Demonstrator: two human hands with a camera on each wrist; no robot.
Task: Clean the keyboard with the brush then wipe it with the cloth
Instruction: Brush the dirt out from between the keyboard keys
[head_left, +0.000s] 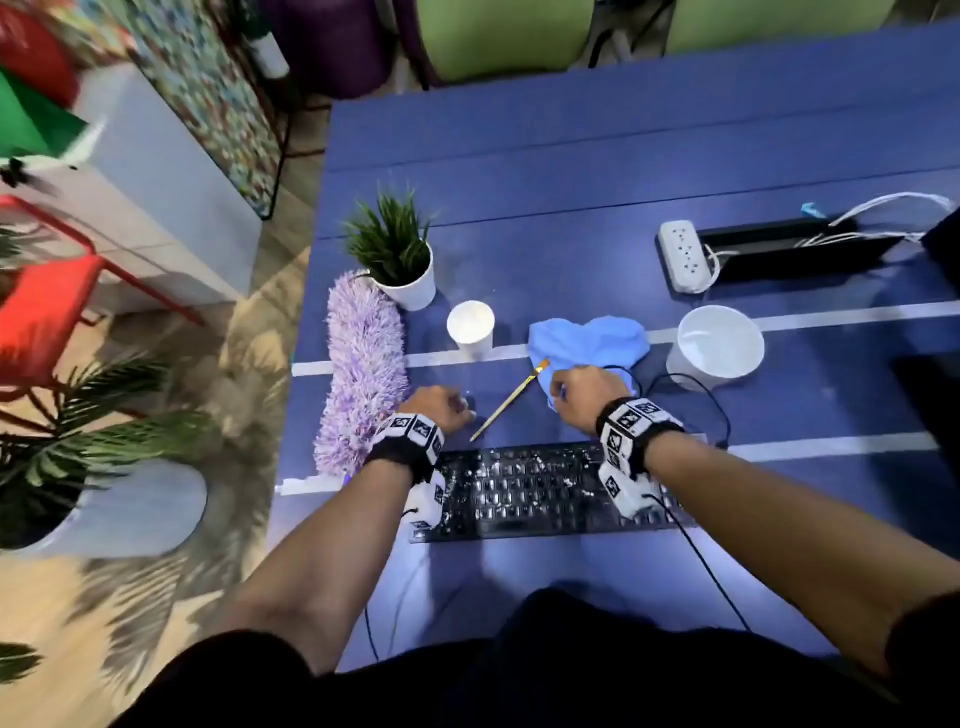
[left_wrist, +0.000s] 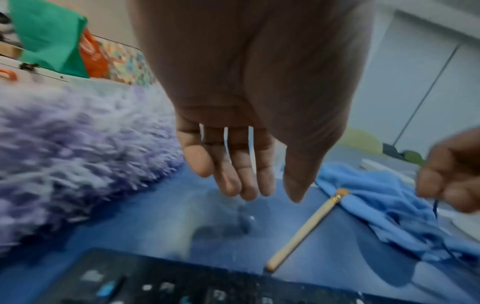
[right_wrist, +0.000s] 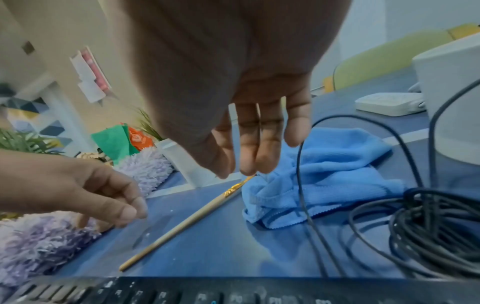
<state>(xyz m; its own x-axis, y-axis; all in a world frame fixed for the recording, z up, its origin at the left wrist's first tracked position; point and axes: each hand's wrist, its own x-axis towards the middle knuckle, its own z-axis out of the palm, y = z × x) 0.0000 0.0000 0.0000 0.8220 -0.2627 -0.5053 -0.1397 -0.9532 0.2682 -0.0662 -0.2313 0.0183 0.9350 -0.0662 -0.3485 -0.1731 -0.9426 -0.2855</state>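
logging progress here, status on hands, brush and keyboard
Left hand open, right hand open, neither holding. Brush lies untouched on table beside cloth. Keyboard speckled white. Loose cable by cloth.

Person, forearms bare. Each wrist: black band (head_left: 410, 441) with white blocks bearing black square-pattern markers; white camera box (head_left: 626, 491) beneath, thin black cable (head_left: 711, 571) trailing. Dark clothing (head_left: 519, 670) at torso.

blue table (head_left: 571, 156), keyboard (head_left: 519, 488), brush (head_left: 506, 405), cloth (head_left: 587, 338)
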